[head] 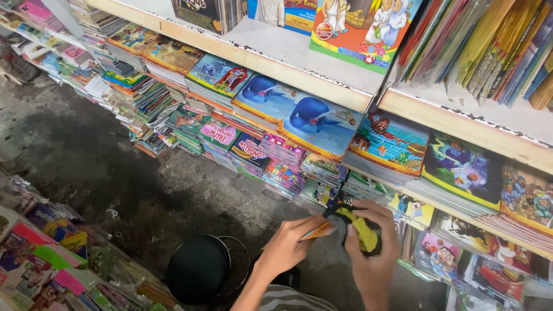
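My right hand (374, 253) grips a yellow and black cloth (362, 228) low in front of the bottom shelf of picture books. My left hand (288, 245) sits just to its left, fingers pinching the edge of a thin orange book (318, 231) that touches the cloth. A striped sleeve shows at the bottom edge. Behind the hands, low stacks of colourful children's books (285, 173) lean on the floor-level shelf.
Wooden shelves (322, 86) run diagonally, loaded with stacked picture books such as blue whale covers (317, 118). A round black stool (199, 268) stands on the dark concrete floor (86, 155). Plastic-wrapped books (52, 259) fill the lower left.
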